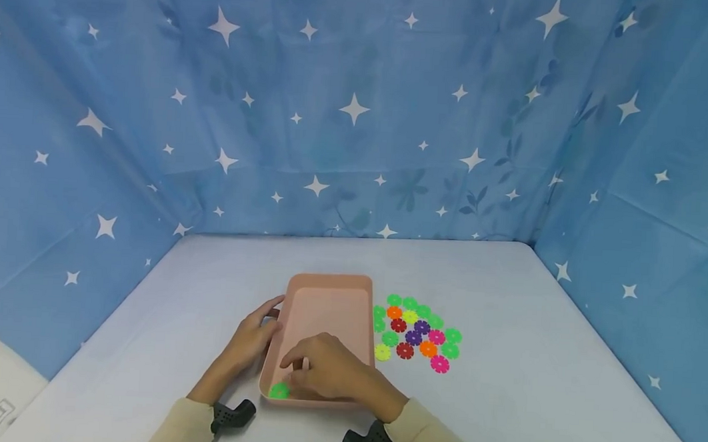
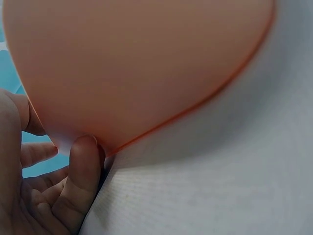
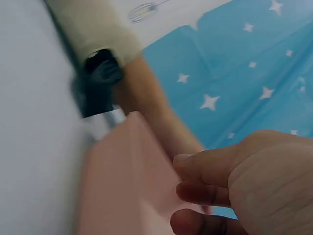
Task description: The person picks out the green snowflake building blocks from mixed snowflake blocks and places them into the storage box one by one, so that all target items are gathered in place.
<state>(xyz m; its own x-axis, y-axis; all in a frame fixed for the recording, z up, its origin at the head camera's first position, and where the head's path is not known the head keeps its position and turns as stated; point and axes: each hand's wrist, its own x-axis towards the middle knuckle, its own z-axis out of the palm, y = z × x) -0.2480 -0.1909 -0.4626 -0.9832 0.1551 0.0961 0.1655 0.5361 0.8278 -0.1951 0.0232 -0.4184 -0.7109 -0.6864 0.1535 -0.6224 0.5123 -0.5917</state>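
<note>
A shallow pink tray (image 1: 332, 313) sits on the white table, its long sides running away from me. My left hand (image 1: 252, 338) holds its left side; in the left wrist view the thumb (image 2: 84, 159) presses against the tray's wall (image 2: 142, 68). Over the near half of the tray hovers my right hand (image 1: 327, 368), its fingers loosely bent. Nothing shows between those fingertips in the right wrist view, where the right hand (image 3: 254, 181) is beside the tray's edge. One green notched plastic disc (image 1: 279, 390) lies in the tray's near left corner.
Right of the tray, several notched discs in green, orange, yellow, purple, pink and dark red (image 1: 414, 336) lie spread in a loose group. A blue star-patterned curtain (image 1: 352, 147) borders the table (image 1: 531, 390) at the back and sides.
</note>
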